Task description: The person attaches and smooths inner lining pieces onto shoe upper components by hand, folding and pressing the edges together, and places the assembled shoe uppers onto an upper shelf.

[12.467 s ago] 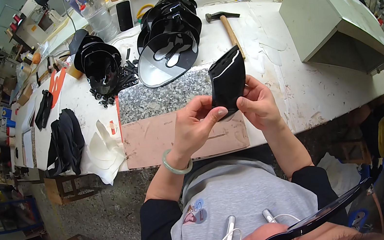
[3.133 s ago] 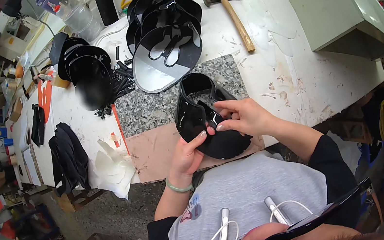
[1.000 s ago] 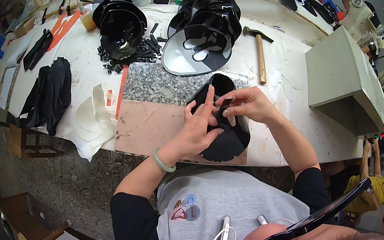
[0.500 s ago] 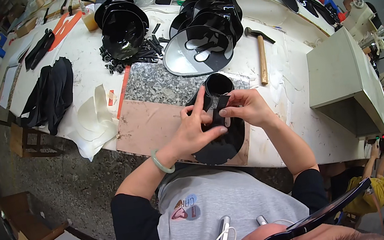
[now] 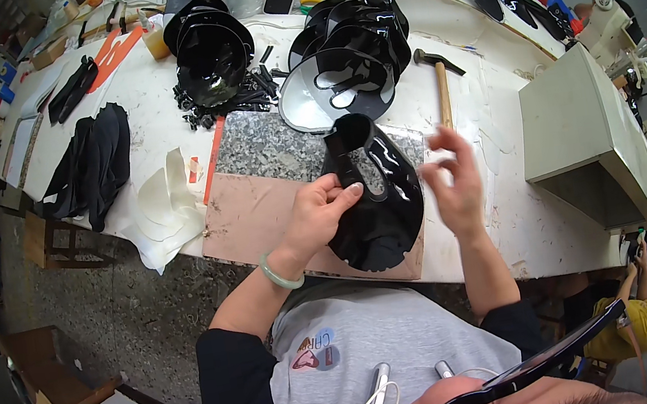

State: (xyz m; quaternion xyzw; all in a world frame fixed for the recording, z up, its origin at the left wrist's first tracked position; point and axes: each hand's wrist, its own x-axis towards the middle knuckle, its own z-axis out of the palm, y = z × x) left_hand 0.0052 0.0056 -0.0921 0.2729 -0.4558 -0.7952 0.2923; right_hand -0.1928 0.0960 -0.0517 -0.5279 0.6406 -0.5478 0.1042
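Note:
A glossy black shoe upper, with an oval opening through its middle, lies on the work boards in front of me. My left hand pinches its left edge between thumb and fingers. My right hand is raised off the upper, just to its right, with bent fingers apart and slightly blurred. I see nothing in it. Close beyond those fingers lies a hammer, its wooden handle pointing toward me.
Beneath the upper are a pinkish board and a speckled stone slab. Farther off stand stacks of glossy black uppers and small black strips. Black fabric pieces lie left; a pale cabinet stands right.
My right hand has let go of the upper and moved right. The upper has turned and flattened, showing its oval opening. My left hand has gone from spread fingers to a pinch.

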